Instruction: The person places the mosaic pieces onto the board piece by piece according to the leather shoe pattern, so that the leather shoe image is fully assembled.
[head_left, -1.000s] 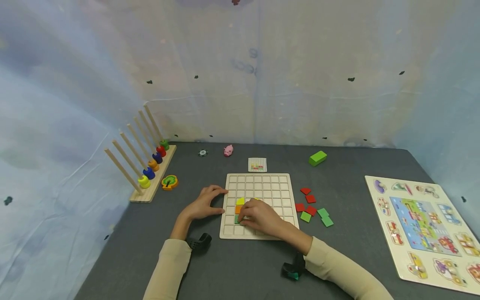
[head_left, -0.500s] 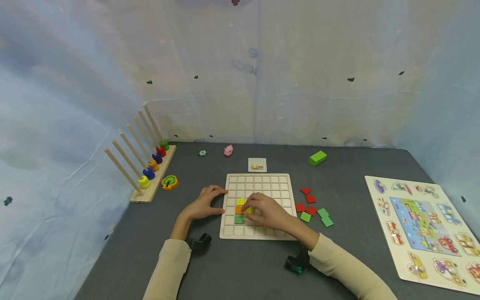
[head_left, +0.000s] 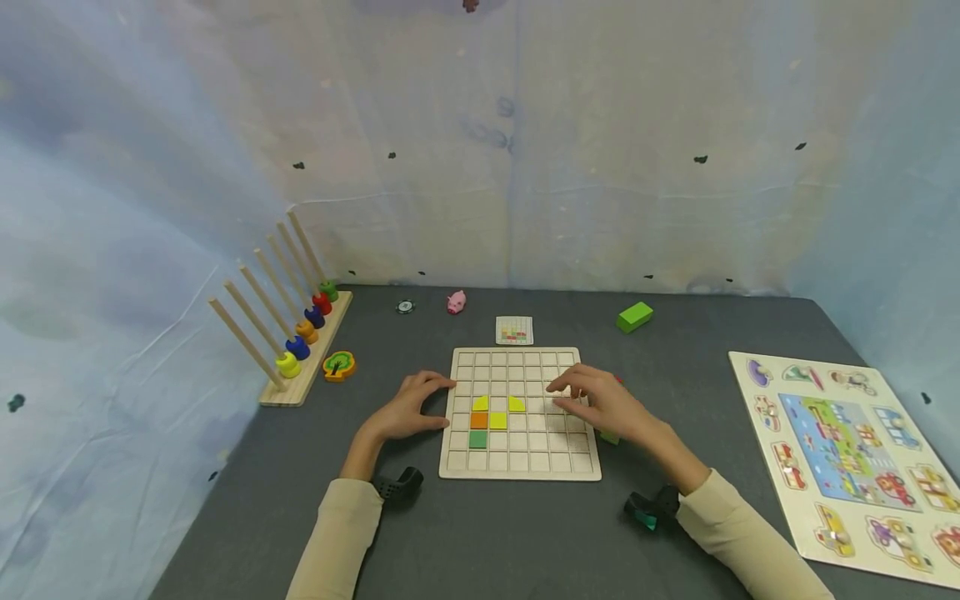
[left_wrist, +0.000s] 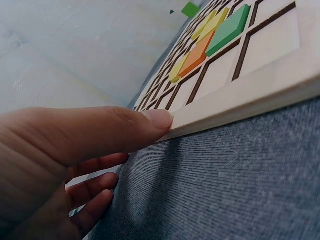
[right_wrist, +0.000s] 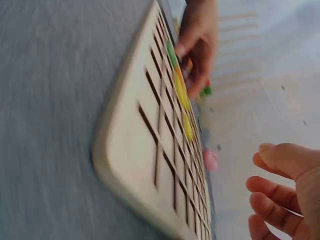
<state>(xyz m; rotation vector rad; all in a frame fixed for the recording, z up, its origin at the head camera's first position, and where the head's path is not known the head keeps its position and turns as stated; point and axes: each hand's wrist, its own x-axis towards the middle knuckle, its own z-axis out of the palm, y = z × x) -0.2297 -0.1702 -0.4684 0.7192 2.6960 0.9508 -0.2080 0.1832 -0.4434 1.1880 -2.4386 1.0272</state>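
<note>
A wooden grid board [head_left: 460,465] lies on the dark cloth. Its squares hold a green tile [head_left: 477,439], an orange tile [head_left: 478,421], a square yellow tile [head_left: 497,421] and two yellow pieces with a cut corner, the left one [head_left: 481,403] and the right one [head_left: 517,404]. My left hand [head_left: 402,408] stays at the board's left edge; its thumb [left_wrist: 135,125] rests on the rim in the left wrist view. My right hand [head_left: 603,403] hovers above the board's right side, fingers apart and holding nothing. It hides most of the loose tiles beside the board.
A small pattern card [head_left: 514,330] lies behind the board. Farther back are a green block [head_left: 635,317], a pink pig [head_left: 457,302] and a round token [head_left: 405,307]. A peg rack [head_left: 330,333] and a tree piece [head_left: 340,365] stand left; a picture puzzle [head_left: 787,517] lies right.
The yellow square, earlier under my right fingers, now sits in the grid right of the orange tile. My right hand has let go and moved right. The left hand has stayed still.
</note>
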